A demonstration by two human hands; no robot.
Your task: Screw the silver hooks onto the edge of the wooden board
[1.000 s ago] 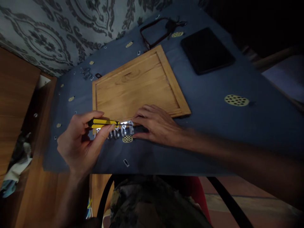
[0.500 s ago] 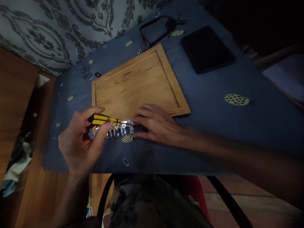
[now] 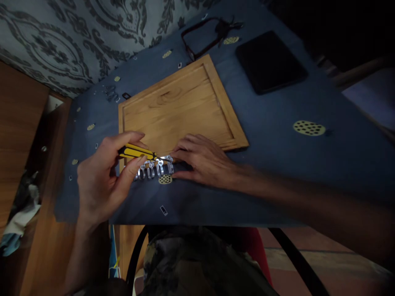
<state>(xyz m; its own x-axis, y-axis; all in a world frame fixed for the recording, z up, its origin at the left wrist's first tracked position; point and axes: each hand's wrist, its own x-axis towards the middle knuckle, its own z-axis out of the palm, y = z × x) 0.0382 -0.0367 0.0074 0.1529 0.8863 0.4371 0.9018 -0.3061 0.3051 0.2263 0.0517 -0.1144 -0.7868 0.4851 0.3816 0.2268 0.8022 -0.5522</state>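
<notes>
My left hand (image 3: 106, 176) is closed round the yellow and black handle of a screwdriver (image 3: 137, 153), thumb below and fingers above. Its thin dark shaft points right, lying over a shiny metal strip with several curved clips (image 3: 159, 167) along it. At the strip's right end, my right hand (image 3: 200, 160) grips it between thumb and fingers, the fingertips partly hidden. The strip lies along the near edge of a wooden board (image 3: 182, 105). The left part of the strip is covered by my left hand.
Behind the board are a pair of dark-framed glasses (image 3: 202, 37) and a dark bunch, perhaps keys (image 3: 226, 28). A black flat tablet-like object (image 3: 271, 61) lies to the right. Small metal pieces (image 3: 111, 93) sit at the back left on the blue tablecloth (image 3: 262, 172).
My left hand has turned the screwdriver, so its handle shows a different striped side, and shifted slightly right. My right hand stays on the strip's end.
</notes>
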